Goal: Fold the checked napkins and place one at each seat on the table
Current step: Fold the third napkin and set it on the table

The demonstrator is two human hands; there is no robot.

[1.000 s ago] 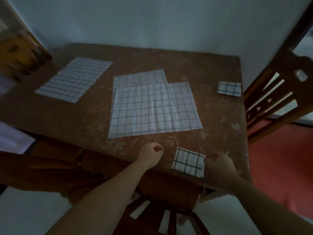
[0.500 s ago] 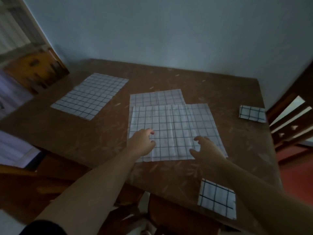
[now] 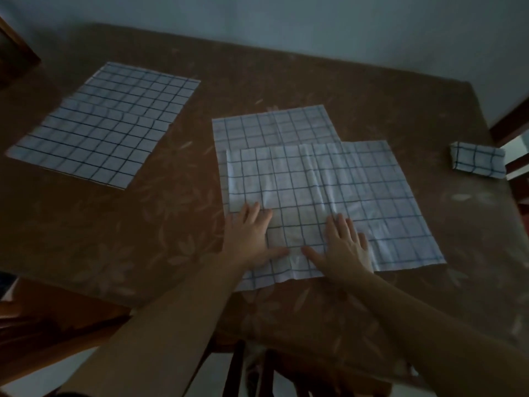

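Observation:
A white checked napkin (image 3: pixel 352 193) lies spread flat at the middle of the brown table (image 3: pixel 183 224), on top of a second unfolded napkin (image 3: pixel 272 124) that sticks out behind it. My left hand (image 3: pixel 249 239) and my right hand (image 3: pixel 343 245) rest flat, fingers spread, on the top napkin's near left part, thumbs almost touching. A third unfolded napkin (image 3: pixel 111 121) lies at the far left. A small folded napkin (image 3: pixel 476 159) sits at the table's right edge.
The table has a leaf-patterned brown cover and stands against a pale wall. A wooden chair (image 3: pixel 512 121) is at the right edge, another chair back (image 3: pixel 257 368) just below my arms, and dark wooden furniture (image 3: pixel 11 53) at the far left.
Both hands left the near table edge, reached forward and now press flat on the top napkin. The view moved forward, so the folded napkin at the near edge is out of sight.

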